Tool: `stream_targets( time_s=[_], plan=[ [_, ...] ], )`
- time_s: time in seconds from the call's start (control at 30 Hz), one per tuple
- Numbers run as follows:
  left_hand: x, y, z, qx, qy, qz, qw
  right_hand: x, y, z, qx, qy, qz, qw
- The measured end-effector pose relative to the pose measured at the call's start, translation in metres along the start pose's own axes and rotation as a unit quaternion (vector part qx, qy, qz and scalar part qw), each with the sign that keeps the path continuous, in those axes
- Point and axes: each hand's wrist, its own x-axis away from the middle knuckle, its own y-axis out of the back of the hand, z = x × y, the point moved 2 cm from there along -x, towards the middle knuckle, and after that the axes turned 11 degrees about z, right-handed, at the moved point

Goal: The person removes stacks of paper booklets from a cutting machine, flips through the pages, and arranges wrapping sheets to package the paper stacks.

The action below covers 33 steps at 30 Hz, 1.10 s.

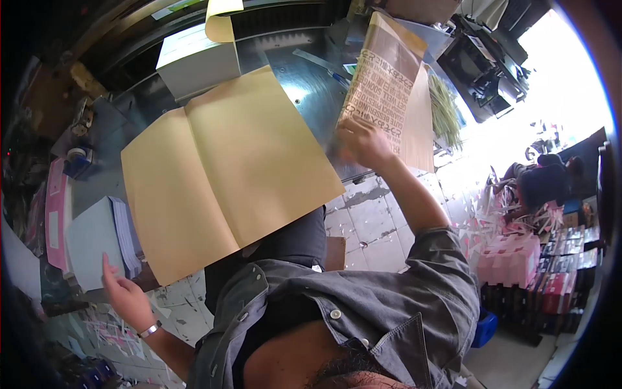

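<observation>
A large sheet of brown kraft paper (pixel 259 149) with a crease down its middle lies over the metal table and past its front edge. At the right, my right hand (pixel 364 141) has its fingers curled at the lower left edge of a brown paper wrapper (pixel 385 87) printed with rows of dark lettering. My left hand (pixel 125 295), a metal band on its wrist, is at the near edge of a stack of white sheets (pixel 97 240). Its index finger is stretched out and the fingers are apart.
A tall block of white paper (pixel 199 65) stands at the back of the table (pixel 295 78). Between it and the wrapper lie a metal ruler (pixel 314 59) and a blue pen (pixel 339 79). Pink bundles (pixel 508 259) and paper scraps cover the floor at right.
</observation>
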Motion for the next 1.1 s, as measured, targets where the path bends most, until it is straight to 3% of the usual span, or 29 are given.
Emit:
stream_targets(
  time_s=[0.13,0.23,0.27,0.37,0.43,0.53,0.63,0.77,0.9,1.0,1.1],
  plan=[
    [-0.014,-0.018,-0.085,0.134,-0.236,0.004,0.963,0.009,0.006,0.019,0.040,-0.009,-0.070,0.997],
    [-0.033,-0.060,-0.151,0.106,-0.359,0.077,0.924,0.004,0.021,0.043,0.069,-0.105,-0.123,0.984],
    [-0.042,-0.083,-0.164,0.111,-0.386,0.099,0.910,0.004,0.011,0.037,0.043,-0.118,-0.103,0.987],
    [-0.066,-0.159,-0.181,-0.030,-0.346,0.146,0.926,0.014,-0.021,0.022,-0.017,-0.168,-0.042,0.985],
    [-0.080,-0.190,-0.188,-0.108,-0.291,0.191,0.931,0.012,-0.014,0.030,-0.061,-0.170,-0.076,0.981],
    [-0.079,-0.197,-0.192,-0.162,-0.251,0.273,0.914,0.008,0.008,0.055,-0.072,-0.179,-0.127,0.973],
    [-0.075,-0.200,-0.185,-0.160,-0.266,0.250,0.917,0.008,0.028,0.063,-0.058,-0.192,-0.181,0.963],
    [-0.074,-0.203,-0.182,-0.155,-0.278,0.234,0.918,0.016,0.008,0.054,-0.044,-0.237,-0.021,0.970],
    [-0.073,-0.197,-0.183,-0.149,-0.276,0.259,0.914,0.022,-0.002,0.064,-0.131,-0.299,0.033,0.945],
    [-0.076,-0.197,-0.181,-0.146,-0.286,0.261,0.910,0.017,0.005,0.084,-0.138,-0.304,0.061,0.941],
    [-0.075,-0.197,-0.183,-0.153,-0.298,0.265,0.904,0.014,-0.003,0.061,-0.126,-0.325,0.068,0.935]
  ],
)
